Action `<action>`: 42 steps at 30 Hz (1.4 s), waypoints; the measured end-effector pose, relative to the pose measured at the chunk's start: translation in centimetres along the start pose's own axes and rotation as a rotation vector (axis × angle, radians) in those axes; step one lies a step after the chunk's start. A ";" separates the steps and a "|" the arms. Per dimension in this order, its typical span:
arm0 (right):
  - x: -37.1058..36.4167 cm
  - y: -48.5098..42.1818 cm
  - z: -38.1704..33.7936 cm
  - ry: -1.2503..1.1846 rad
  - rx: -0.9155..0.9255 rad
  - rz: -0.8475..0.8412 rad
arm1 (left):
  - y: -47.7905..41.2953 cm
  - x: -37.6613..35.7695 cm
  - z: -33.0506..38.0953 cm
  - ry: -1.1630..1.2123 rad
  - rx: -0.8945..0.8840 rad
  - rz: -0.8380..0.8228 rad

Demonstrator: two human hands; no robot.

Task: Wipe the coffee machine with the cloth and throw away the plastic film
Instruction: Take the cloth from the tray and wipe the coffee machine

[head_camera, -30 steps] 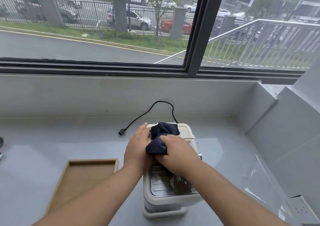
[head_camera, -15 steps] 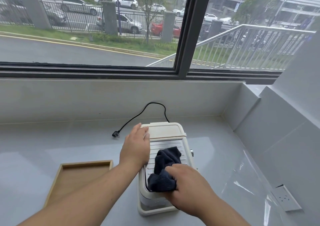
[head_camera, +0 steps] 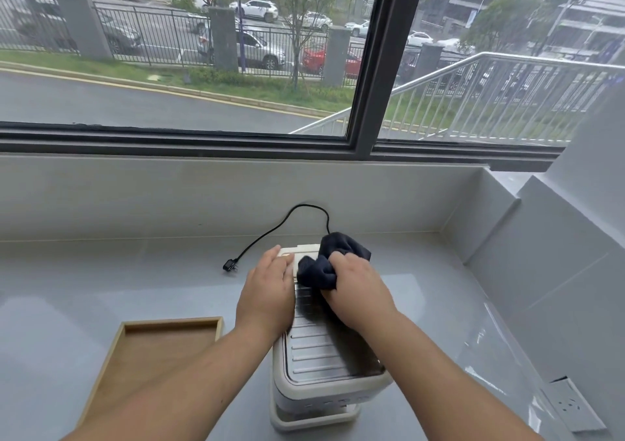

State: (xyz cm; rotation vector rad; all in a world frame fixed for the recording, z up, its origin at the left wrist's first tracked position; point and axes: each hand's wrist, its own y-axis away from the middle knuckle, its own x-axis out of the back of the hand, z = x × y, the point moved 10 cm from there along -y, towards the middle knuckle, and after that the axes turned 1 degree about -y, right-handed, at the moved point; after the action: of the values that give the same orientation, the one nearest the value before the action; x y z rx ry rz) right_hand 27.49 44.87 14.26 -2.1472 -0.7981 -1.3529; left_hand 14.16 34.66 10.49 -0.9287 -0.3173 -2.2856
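Note:
A cream coffee machine (head_camera: 324,356) with a ribbed metal top stands on the grey counter, low in the middle of the head view. My right hand (head_camera: 358,292) grips a bunched dark blue cloth (head_camera: 329,264) and presses it on the far part of the machine's top. My left hand (head_camera: 270,288) lies flat on the machine's left upper edge, fingers pointing away from me. A sheet of clear plastic film (head_camera: 490,366) lies on the counter to the right of the machine, hard to make out apart from its glints.
An empty wooden tray (head_camera: 118,369) sits on the counter to the left of the machine. The machine's black cord with its plug (head_camera: 230,266) trails behind it, unplugged. A wall socket (head_camera: 571,407) is at lower right. A grey ledge and window run across the back.
My right hand has slid the cloth from the near part of the machine's top back to its far end. My left hand stays on the machine's left side.

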 end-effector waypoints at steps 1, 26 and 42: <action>-0.2 -1.0 -0.4 0.002 0.010 0.004 | 0.0 0.0 0.1 0.001 -0.014 0.001; -1.7 7.3 -6.1 -0.089 0.236 -0.216 | -0.9 0.3 -0.7 0.088 0.011 0.021; 1.3 7.5 1.1 -0.048 0.042 -0.120 | 0.6 -2.5 1.0 -0.288 0.063 -0.071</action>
State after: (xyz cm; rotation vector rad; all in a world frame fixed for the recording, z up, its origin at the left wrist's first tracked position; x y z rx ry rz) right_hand 33.81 40.49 14.41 -2.1367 -0.9798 -1.3348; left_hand 16.39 35.84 9.46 -1.2335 -0.5497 -2.1896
